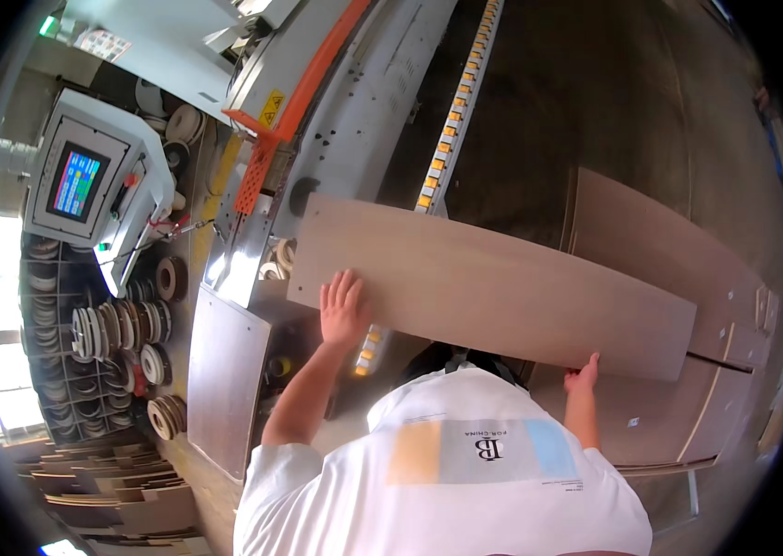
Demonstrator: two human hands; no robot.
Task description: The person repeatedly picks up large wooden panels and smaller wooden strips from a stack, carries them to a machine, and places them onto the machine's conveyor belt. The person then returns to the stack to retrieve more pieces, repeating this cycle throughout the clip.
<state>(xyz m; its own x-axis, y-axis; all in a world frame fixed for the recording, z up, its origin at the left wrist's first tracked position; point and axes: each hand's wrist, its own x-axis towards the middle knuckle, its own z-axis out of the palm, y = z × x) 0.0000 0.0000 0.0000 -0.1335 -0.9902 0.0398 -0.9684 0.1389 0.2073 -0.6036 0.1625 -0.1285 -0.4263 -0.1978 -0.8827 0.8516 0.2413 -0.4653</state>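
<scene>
A long brown wood-grain panel [488, 283] lies crosswise in front of me, its left end close to the machine. Small dark holes show near that end. My left hand [343, 310] grips the near edge by the left end, fingers stretched over the top face and the thumb out of sight. Toward the other end, my right hand [582, 373] holds the near edge with its thumb on top; its other fingers are mostly hidden under the panel.
Ahead stands a grey machine with an orange guard [303, 79] and a yellow-roller rail [454, 120]. A control console [86, 181] is at left, near edging rolls [118, 332]. Stacked panels [660, 255] lie at right. Another panel stack [225, 371] stands by my left arm.
</scene>
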